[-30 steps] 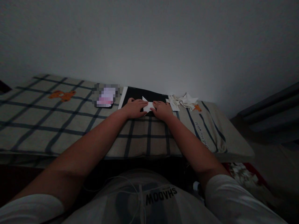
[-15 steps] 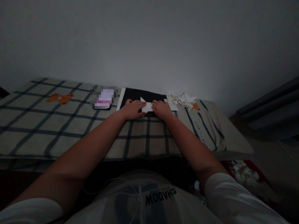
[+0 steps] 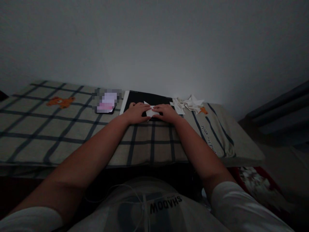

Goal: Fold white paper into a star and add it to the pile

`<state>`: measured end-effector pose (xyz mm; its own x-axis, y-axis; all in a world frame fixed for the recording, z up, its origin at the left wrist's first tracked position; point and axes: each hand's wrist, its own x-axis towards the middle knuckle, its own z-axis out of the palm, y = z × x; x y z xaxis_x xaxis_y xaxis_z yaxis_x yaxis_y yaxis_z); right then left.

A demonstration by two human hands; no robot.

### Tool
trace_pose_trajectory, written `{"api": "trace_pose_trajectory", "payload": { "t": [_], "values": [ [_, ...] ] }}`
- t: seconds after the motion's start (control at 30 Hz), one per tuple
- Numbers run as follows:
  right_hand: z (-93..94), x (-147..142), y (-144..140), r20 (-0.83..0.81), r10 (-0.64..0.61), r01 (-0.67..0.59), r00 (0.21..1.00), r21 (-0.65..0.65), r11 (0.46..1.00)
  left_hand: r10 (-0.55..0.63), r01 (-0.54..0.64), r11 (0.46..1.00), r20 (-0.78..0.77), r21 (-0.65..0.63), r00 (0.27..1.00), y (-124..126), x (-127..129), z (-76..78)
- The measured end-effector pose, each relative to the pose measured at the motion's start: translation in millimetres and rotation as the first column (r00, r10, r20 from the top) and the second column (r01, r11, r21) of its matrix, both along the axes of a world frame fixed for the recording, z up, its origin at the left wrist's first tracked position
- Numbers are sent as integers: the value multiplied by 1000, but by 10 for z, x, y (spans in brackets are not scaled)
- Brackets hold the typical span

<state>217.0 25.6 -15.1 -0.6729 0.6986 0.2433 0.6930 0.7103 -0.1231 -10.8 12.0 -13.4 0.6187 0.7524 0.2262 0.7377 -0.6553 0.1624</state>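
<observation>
Left hand [image 3: 137, 112] and right hand [image 3: 166, 113] press flat, fingers open, on folded white paper [image 3: 150, 111] (atop a black board [image 3: 145, 97]).

White folded paper [image 3: 150, 111] lies flat, one pointed corner showing.

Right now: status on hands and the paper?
Left hand and right hand both flat on the white folded paper, pressing it onto the black board. Pile of folded paper pieces lies right, apart. Nothing blocking.

Right hand [image 3: 166, 113] further over paper [image 3: 149, 111]
</observation>
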Motion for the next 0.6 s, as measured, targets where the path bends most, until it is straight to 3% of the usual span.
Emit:
{"api": "trace_pose_trajectory", "payload": {
  "t": [0.33, 0.6],
  "values": [
    [16, -58, 4, 47, -19, 17, 999, 61, 998, -33, 44, 996, 127, -82, 991, 68, -101, 42],
    [42, -74, 17, -1, -32, 32, 999, 7, 999, -94, 105, 994, 217, -37, 972, 140, -96, -17]
  ]
}}
